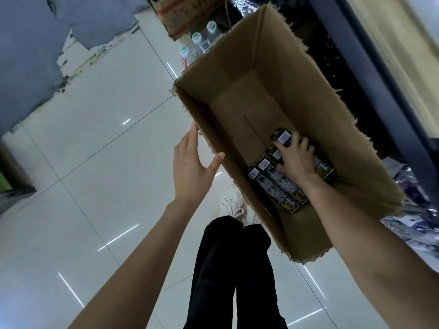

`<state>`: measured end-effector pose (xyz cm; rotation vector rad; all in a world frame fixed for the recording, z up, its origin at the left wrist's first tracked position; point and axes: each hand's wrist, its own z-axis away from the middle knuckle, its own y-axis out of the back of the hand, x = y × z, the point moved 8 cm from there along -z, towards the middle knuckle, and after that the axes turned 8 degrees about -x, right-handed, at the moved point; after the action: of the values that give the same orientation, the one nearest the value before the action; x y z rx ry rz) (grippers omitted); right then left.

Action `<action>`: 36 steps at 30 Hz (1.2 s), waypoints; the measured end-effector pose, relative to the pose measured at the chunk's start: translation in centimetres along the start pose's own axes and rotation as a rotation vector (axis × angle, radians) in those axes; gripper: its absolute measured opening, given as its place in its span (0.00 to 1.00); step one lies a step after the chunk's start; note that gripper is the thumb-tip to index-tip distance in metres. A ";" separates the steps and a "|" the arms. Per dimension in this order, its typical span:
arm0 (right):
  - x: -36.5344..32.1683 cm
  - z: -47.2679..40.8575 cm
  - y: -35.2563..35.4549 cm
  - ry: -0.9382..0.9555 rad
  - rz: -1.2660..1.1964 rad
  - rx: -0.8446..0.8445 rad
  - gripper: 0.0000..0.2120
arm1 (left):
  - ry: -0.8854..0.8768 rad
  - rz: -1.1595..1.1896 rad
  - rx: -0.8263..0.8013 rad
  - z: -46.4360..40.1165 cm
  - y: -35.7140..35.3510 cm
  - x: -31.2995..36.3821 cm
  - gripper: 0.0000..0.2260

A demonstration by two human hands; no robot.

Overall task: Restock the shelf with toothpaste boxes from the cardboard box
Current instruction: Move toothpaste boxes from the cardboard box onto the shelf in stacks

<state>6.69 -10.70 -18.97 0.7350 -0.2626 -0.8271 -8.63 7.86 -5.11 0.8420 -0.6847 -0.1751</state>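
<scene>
Right hand (297,160) curls its fingers (281,151) round dark toothpaste boxes (273,179) lying lengthwise lower right in the carton (297,74); left hand (190,167) open, steadies its rim.

Matt cardboard box (297,74), ragged rim; floor tiles (95,150) glossy, probably ceramic.

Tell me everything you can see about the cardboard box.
The cardboard box is plain brown corrugated card, open-topped, with ragged torn rims. It stands on the pale tiled floor and is mostly empty: a few dark toothpaste boxes lie at its near end. The left hand touches its outer wall; the right hand reaches inside.
</scene>
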 end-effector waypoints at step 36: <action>15.5 55.5 25.7 -0.163 -1.577 0.670 0.05 | -0.661 0.289 -1.047 30.3 11.2 39.1 0.40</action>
<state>4.94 -37.77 37.94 1.5203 -0.0436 -2.3611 1.50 -19.49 36.40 -0.3542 -1.1578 -0.5049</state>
